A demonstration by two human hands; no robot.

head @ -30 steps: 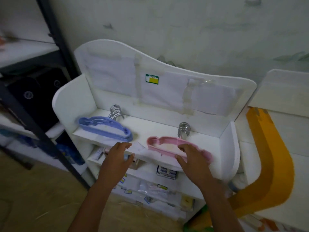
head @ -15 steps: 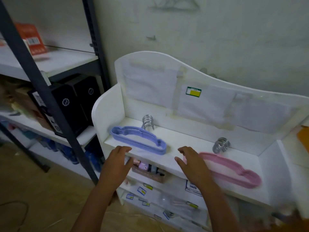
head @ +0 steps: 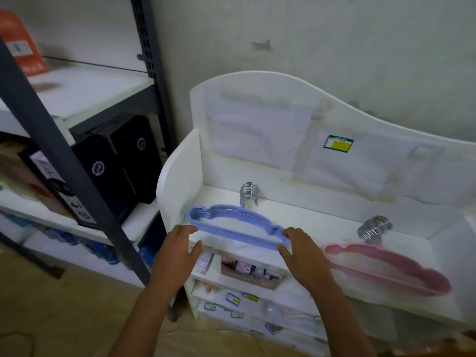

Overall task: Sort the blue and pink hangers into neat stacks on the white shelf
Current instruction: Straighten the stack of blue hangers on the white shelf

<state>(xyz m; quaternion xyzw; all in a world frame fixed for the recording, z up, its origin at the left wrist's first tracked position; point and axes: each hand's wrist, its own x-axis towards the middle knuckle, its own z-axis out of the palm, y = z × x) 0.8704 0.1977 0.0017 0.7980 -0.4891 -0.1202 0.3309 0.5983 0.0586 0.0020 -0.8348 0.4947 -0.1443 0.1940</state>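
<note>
My left hand [head: 177, 256] is nearest, at the front edge of the white shelf [head: 309, 222], fingers spread and loosely bent, the fingertips touching the left end of the blue hangers [head: 231, 225] while the thumb sits apart below the edge. My right hand [head: 304, 256] mirrors it at the right end of that stack, fingers spread with their tips against the blue plastic, thumb held off underneath; neither hand is closed round anything. Under my hands, lower levels of the shelf unit hold a small box of packets [head: 249, 273] and labelled flat bags [head: 231, 300].

The blue hangers lie flat in one stack on the left part of the top level, their metal hooks [head: 249, 193] bunched together at the back. To the right, well apart from the blue ones, the pink hangers [head: 386, 269] lie in their own flat stack near the front edge, with their hooks [head: 374, 228] also pointing back.

Behind both stacks rises the curved back panel, with taped white sheets and a green and yellow sticker [head: 338, 143]. Off to the left stands a dark metal rack [head: 51, 140] with black boxes [head: 123, 166] on it, and an orange packet [head: 18, 45] on its upper board
</note>
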